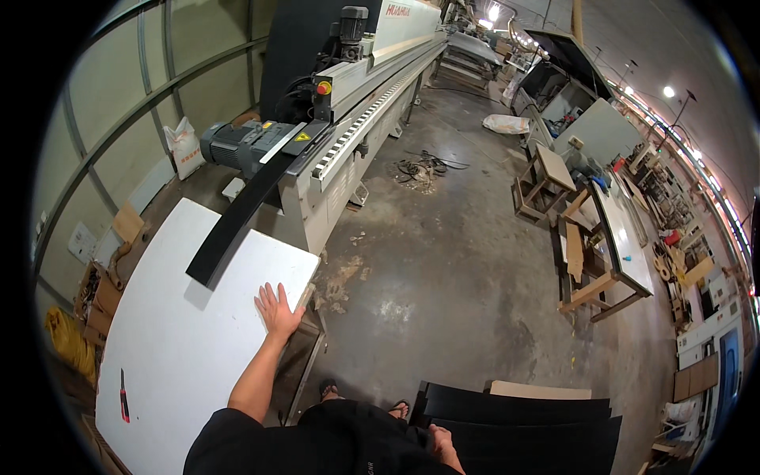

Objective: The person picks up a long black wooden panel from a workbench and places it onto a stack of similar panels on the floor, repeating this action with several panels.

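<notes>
My left hand [280, 312] lies flat on the white-topped table [182, 332], fingers spread, close to its right edge. Beyond it, a long black strip panel [241, 226] reaches out from the end of a long machine [317, 170] and hangs over the tabletop. A utility knife with a red and black handle [124, 404] rests on the table's near left part. Down at the lower edge, my right hand [441, 439] is curled beside a stack of black panels [514, 435]. Whatever its fingers hold, if anything, is hidden.
A motor [237, 146] juts from the machine's left side. Cables [423, 168] lie in a heap on the floor. A wooden stool [546, 178] and a white-topped workbench [621, 237] stand at the right. Cardboard boxes [101, 305] and a yellow bundle [70, 340] sit left of the table.
</notes>
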A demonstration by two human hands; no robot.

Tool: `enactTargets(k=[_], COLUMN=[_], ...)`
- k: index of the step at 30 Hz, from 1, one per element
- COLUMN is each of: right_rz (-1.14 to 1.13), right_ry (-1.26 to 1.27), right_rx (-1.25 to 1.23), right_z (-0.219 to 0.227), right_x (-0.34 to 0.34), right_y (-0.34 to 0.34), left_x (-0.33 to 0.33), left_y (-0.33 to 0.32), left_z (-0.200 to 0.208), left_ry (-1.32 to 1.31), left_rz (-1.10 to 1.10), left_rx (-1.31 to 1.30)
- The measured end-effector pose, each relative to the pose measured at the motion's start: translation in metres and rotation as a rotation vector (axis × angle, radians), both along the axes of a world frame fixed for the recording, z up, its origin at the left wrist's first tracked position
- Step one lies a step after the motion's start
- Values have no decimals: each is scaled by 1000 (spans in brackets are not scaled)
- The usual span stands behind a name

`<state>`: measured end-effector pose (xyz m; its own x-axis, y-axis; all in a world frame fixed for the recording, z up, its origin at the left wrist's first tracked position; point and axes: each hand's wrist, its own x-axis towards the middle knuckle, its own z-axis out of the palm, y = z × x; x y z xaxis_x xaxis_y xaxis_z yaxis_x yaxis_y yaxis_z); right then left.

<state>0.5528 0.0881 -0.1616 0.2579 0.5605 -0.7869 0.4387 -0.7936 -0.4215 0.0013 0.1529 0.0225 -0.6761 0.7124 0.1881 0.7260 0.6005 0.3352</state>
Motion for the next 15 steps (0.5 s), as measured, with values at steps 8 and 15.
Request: enactTargets(k=[8, 15], right_rz=[-240, -84], right_ry=[94, 74], right_rx=[-41, -48], right_z=[16, -3], right_x=[-16, 1], right_y=[-5, -11], left_x=[-45, -129], left_y=[-5, -1], left_z=[-13, 51], left_ry=[-46, 318], left_rz=[-59, -24], left_rx=[266, 326])
